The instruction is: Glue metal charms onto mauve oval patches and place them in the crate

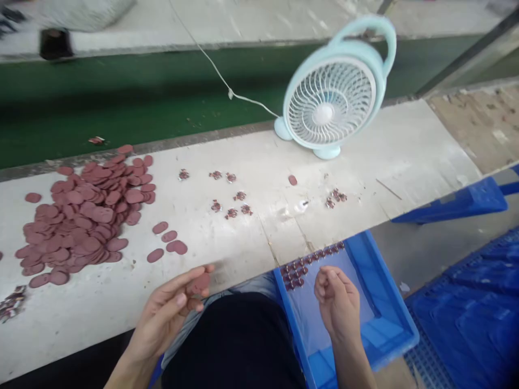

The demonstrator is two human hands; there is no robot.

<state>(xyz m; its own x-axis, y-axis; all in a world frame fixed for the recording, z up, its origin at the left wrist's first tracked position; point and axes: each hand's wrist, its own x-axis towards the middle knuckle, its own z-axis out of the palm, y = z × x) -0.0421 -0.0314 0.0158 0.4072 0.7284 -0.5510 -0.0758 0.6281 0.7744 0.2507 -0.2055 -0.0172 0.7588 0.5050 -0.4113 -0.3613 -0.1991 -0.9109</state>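
My left hand point(174, 302) is closed on a reddish-brown oval disc point(199, 283) above the table's front edge. Over the blue tray point(395, 319) is my right hand point(338, 297), its fingers curled and pressed together; whatever they may hold is too small to make out. Rows of small dark red pieces point(294, 274) stand in the tray's far left corner. A large heap of oval discs point(87, 216) covers the left of the white table point(227, 254), with a few loose discs point(169, 236) beside it. Small shiny brown pieces point(231, 213) lie mid-table.
A light blue fan point(324, 113) stands at the back of the table, its white cable running up left. A small white bottle point(300, 206) lies near the centre. Blue crates point(470, 302) are on the right, and more shiny pieces point(13, 303) lie at the left edge.
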